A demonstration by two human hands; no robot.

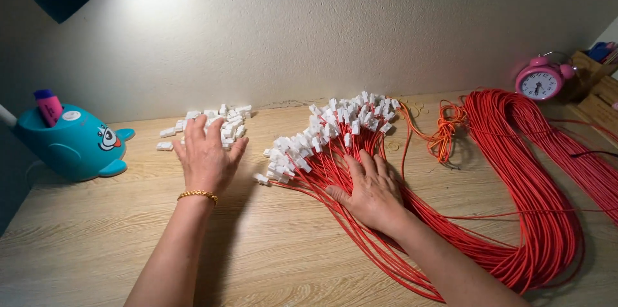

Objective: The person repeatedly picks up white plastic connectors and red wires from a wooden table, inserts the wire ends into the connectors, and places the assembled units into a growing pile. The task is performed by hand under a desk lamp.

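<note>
right hand (372, 192) is lying flat, fingers spread, pressing the red wires (450, 230) on the counter (96, 249). left hand (207, 156), open, is touching the loose white plugs (222, 125). wires look light and floppy, probably tangling easily, so i'd be gripping the bundle near its plug ends.

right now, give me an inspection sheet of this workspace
surface: light wooden table, lit from above
job's things: loose pile of white connector housings; fanned bundle of red wires tipped with white connectors
clutter: teal whale-shaped holder with a pink item, pink alarm clock, rubber bands
grippers: left hand lies flat at the loose pile, gold bracelet on the wrist; right hand presses flat on the wires
cables: orange wire tangle beside the red bundle
surroundings: plain white wall, wooden box at right
</note>
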